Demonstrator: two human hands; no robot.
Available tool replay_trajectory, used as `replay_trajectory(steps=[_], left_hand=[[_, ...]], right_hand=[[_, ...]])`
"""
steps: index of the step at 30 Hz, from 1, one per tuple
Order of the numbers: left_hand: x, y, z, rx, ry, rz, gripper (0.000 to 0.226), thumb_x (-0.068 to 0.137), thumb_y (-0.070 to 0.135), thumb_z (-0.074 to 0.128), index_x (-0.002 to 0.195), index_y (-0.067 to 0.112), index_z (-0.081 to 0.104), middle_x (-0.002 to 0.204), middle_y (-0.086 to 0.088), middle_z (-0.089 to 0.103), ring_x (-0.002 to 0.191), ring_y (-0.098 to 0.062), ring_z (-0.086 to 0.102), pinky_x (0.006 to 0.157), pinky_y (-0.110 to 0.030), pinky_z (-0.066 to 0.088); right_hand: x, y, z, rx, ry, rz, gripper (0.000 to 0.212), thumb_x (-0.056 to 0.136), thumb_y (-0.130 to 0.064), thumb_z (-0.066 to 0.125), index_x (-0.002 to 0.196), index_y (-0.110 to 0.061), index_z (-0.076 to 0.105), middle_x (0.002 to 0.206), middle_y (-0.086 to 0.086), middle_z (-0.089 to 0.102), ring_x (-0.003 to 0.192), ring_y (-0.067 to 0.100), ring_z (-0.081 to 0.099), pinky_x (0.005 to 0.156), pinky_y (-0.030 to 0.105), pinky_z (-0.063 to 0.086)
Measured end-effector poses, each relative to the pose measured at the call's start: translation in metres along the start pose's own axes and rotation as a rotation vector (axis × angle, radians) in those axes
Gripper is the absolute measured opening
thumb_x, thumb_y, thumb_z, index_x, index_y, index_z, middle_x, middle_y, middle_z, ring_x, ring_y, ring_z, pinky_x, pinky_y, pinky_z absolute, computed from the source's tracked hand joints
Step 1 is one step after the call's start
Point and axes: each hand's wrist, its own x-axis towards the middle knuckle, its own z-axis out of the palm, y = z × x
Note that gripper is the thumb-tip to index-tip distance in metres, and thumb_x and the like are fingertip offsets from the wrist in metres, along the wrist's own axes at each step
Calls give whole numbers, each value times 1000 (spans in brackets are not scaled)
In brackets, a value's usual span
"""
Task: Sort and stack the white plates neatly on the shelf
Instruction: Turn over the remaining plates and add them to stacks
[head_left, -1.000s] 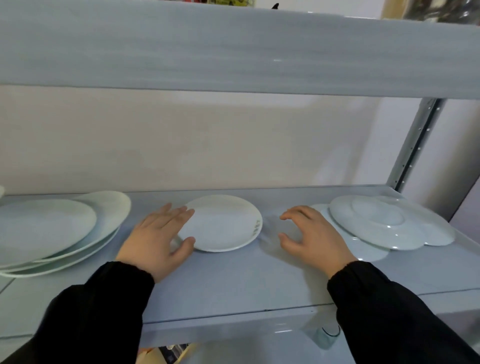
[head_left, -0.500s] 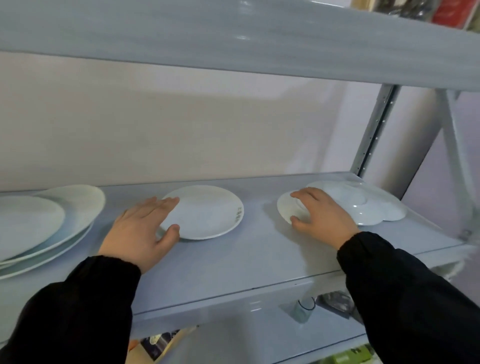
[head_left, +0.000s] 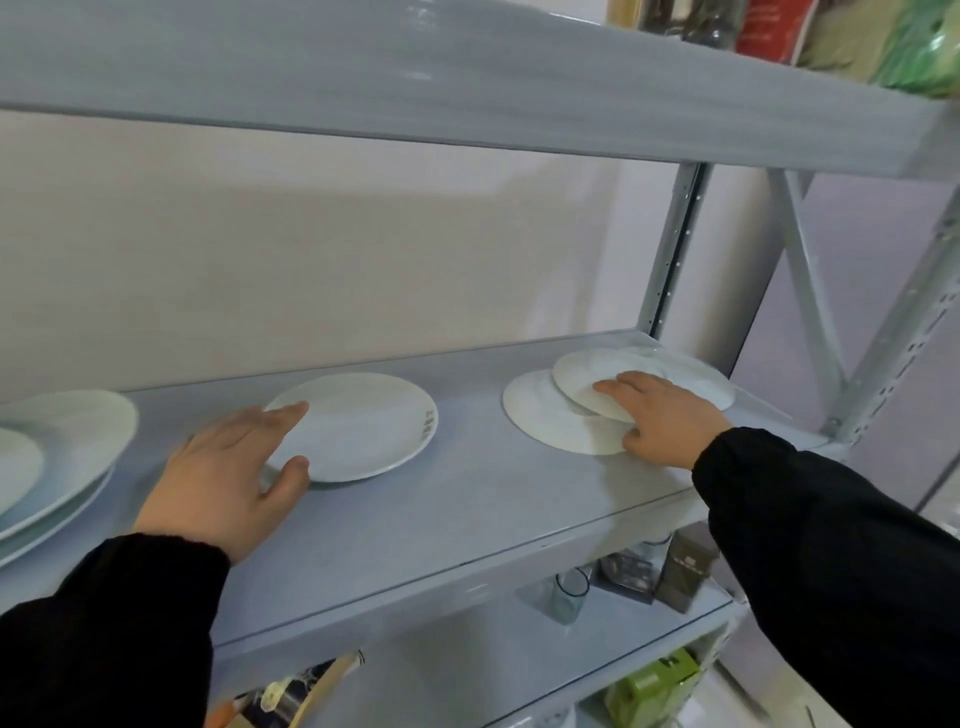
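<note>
A white plate with a small mark on its rim (head_left: 363, 423) lies flat in the middle of the grey shelf (head_left: 441, 509). My left hand (head_left: 228, 467) holds its left edge, fingers on top and thumb against the near rim. At the right, a small white plate (head_left: 582, 382) overlaps a larger white plate (head_left: 545, 423), with another white plate (head_left: 696, 376) behind them. My right hand (head_left: 670, 421) pinches the small plate's near edge, fingers on top, thumb below. A stack of bigger white plates (head_left: 78, 441) sits at the far left, partly cut off.
The upper shelf board (head_left: 467, 88) hangs low overhead. A perforated metal post (head_left: 670, 249) stands at the back right corner, close behind the right plates. Below, a lower shelf holds a glass (head_left: 569, 595), dark boxes (head_left: 680, 571) and a green box (head_left: 649, 691).
My right hand has reached right onto the overlapping plates and taken the small plate's edge. My left hand stays at the middle plate. The view has swung right.
</note>
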Motion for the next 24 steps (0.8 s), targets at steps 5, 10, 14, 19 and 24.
replay_trajectory(steps=[5,10,14,19,24], left_hand=[[-1,5,-3,-26,-5,-26,70,79,57,29,140,27,48,132,-6,60,126,-29,49,104,-48,39],[-1,3,-2,-11,12,-12,69,80,55,31,137,23,54,125,-9,64,121,-33,51,102,-49,40],[-3,5,-3,-32,32,-33,68,79,55,32,133,23,57,123,-8,65,120,-31,51,102,-47,40],[-4,3,-2,-60,50,-49,65,79,55,33,130,24,60,121,-4,65,116,-28,54,99,-45,43],[-5,3,-4,-70,79,-34,61,80,52,35,125,22,63,117,-2,67,113,-25,57,97,-42,45]], right_hand=[[1,2,5,-107,51,-20,71,95,-9,47,157,-33,21,160,3,26,142,29,33,107,44,42],[0,1,11,-170,151,-34,68,95,-5,46,156,-28,25,155,7,34,137,31,39,104,42,44],[8,1,-2,-182,294,-55,61,91,2,46,147,-20,42,143,10,50,126,33,50,103,43,42],[21,-11,-37,-83,397,-90,63,91,5,45,148,-22,41,144,7,53,125,32,51,100,40,45],[37,-41,-81,92,575,-116,70,88,13,44,150,-20,44,145,10,53,126,32,53,102,34,41]])
